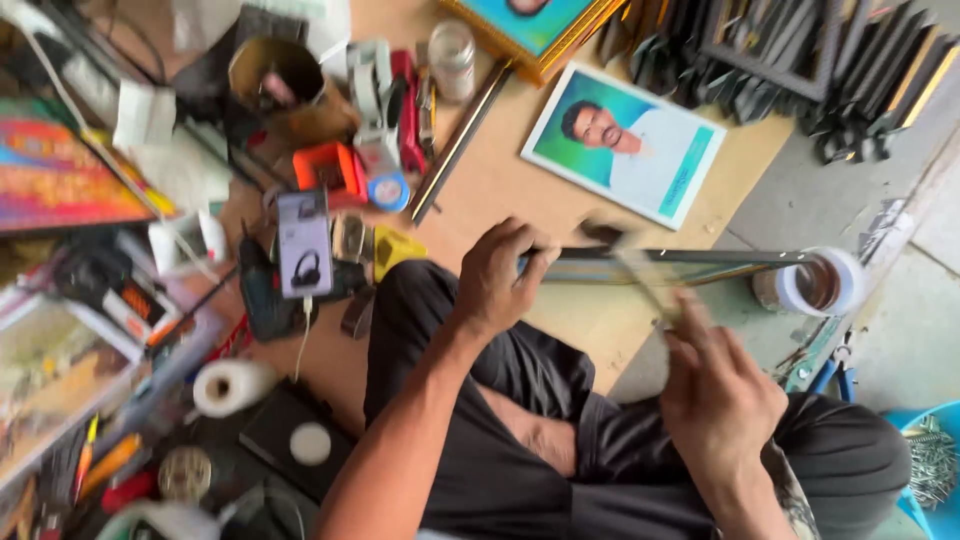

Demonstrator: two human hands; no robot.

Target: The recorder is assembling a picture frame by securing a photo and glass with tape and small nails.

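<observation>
Left hand (pixel 497 275) fingers curled tight around long dark narrow frame strip (pixel 690 258), lying across brown board (pixel 500 180). Right hand (pixel 715 385) grips blurred hammer (pixel 630 262) (grip closed), above strip.

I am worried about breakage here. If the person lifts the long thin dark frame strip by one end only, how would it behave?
The long thin dark frame strip looks straight and rigid, so it should probably stay stiff rather than droop. Being long and narrow, it would likely swing or tip if held only where the left hand grips it. The right hand is blurred, so its grip cannot be judged.
</observation>
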